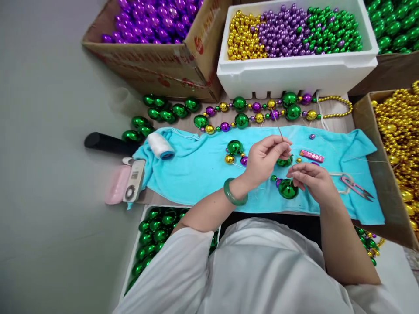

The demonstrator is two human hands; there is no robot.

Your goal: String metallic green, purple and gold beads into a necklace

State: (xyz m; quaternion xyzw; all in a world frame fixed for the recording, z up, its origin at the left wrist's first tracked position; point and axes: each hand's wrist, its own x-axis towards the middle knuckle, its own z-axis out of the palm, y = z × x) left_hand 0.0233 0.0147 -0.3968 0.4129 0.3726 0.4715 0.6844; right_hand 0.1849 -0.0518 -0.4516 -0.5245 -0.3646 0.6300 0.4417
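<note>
My left hand (pixel 266 159), with a green bangle (pixel 235 192) at the wrist, pinches a long thin needle (pixel 279 125) that points up and away. My right hand (pixel 310 179) is closed at the needle's lower end; its fingertips hide what they grip there. Just beside the right fingers, a large green bead (pixel 288 189) hangs or rests with small purple and green beads next to it. Another green bead (pixel 284 162) is partly hidden behind the hands. Left of my left hand lie strung beads, among them a green one (pixel 235 147), on a turquoise towel (pixel 196 170).
A finished-looking bead necklace (pixel 242 121) lies behind the towel. Around me are a thread spool (pixel 160 146), small scissors (pixel 356 188), a pink packet (pixel 312 156), a white foam box (pixel 297 74) of small beads, and cardboard boxes of purple (pixel 157 19) and gold beads (pixel 399 144).
</note>
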